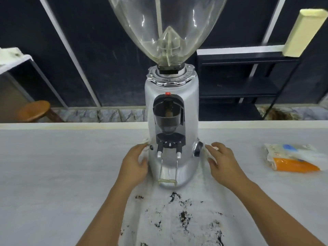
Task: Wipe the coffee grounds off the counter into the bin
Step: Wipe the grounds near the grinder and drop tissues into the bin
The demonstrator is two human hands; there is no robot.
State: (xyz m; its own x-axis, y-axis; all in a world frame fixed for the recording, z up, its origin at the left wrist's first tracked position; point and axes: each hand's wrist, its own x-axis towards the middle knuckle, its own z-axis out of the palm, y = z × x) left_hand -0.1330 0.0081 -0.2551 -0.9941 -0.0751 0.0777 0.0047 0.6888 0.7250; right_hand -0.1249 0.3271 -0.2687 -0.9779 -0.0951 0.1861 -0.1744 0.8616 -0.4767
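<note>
Dark coffee grounds (183,216) lie scattered on the pale grey counter (53,174) close to me, mostly on a lighter sheet-like patch (159,206) that runs under a silver coffee grinder (171,107). The grinder stands upright at the counter's middle with a clear, empty hopper on top. My left hand (134,163) is cupped against the grinder's lower left side, fingers apart. My right hand (220,159) hovers just off its right side near the black knob, fingers spread. Small white scraps show at both sets of fingertips. No bin is in view.
A white, orange and blue packet (292,159) lies on the counter at the right. Behind the counter's far edge are a black shelf unit (239,77), a wooden stool (33,110) at the left and a cream block (301,32) at the upper right.
</note>
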